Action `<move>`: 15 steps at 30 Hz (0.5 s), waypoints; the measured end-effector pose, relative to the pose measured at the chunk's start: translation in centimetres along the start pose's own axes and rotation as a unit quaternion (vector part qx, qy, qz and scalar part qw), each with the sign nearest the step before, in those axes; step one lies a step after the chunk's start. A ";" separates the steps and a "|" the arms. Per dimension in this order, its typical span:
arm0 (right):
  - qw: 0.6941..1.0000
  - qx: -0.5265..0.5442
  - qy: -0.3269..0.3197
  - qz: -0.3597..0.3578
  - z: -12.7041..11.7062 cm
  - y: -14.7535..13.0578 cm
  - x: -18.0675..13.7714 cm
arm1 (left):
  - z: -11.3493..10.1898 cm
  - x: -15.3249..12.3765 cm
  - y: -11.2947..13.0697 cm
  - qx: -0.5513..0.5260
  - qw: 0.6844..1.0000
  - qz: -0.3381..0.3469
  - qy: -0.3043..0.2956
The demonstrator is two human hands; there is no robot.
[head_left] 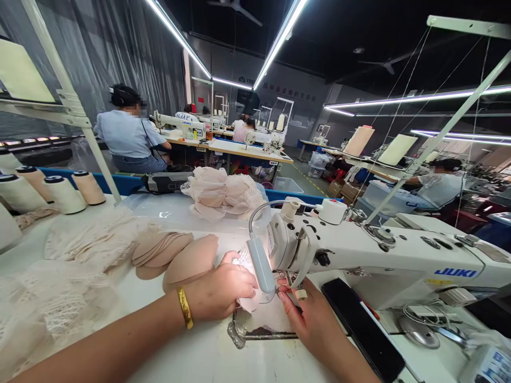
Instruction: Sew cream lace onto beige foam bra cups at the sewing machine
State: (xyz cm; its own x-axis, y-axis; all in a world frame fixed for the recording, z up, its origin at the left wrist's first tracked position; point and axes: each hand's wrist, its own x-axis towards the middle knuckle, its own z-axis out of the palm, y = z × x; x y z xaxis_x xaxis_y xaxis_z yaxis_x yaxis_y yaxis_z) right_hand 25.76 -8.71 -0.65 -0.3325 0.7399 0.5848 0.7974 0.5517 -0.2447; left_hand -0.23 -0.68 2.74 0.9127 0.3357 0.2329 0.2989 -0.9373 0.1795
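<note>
My left hand, with a gold bracelet at its wrist, has its fingers curled on a pale pink lace fabric piece left of the needle area. My right hand lies by the presser foot of the white sewing machine, thumb and fingers apart and stretched toward the foot. Its fingertips are partly hidden behind the machine head. A grey lamp on a bendy neck hangs over the work and covers part of the fabric. Left of my left hand lie beige cup-shaped pieces and a stack of similar pieces.
Piles of lace fabric spread across the left of the table. More lace pieces sit on a plastic box lid behind. A black phone lies right of my right hand. Thread cones stand far left. A co-worker sits beyond.
</note>
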 end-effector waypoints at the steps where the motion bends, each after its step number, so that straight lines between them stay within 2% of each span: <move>1: 1.000 0.002 0.000 0.001 0.0 0.0 0.0 | 0.1 0.0 0.1 0.003 1.000 0.000 0.000; 7: 0.999 0.001 0.021 -0.029 -0.1 0.1 0.0 | 0.4 -0.1 0.3 0.008 1.000 -0.002 0.007; 15: 0.999 0.008 0.028 -0.014 -0.4 0.2 -0.1 | 0.0 0.0 0.6 0.019 1.000 0.001 0.008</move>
State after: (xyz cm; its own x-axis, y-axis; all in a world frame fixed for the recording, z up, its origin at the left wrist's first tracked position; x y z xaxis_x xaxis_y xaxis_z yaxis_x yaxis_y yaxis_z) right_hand 26.11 -8.84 -0.39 -0.3246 0.7021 0.6338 0.7796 0.5780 -0.2410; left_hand -0.05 -1.19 2.86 0.9088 0.3345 0.2493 0.3073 -0.9409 0.1423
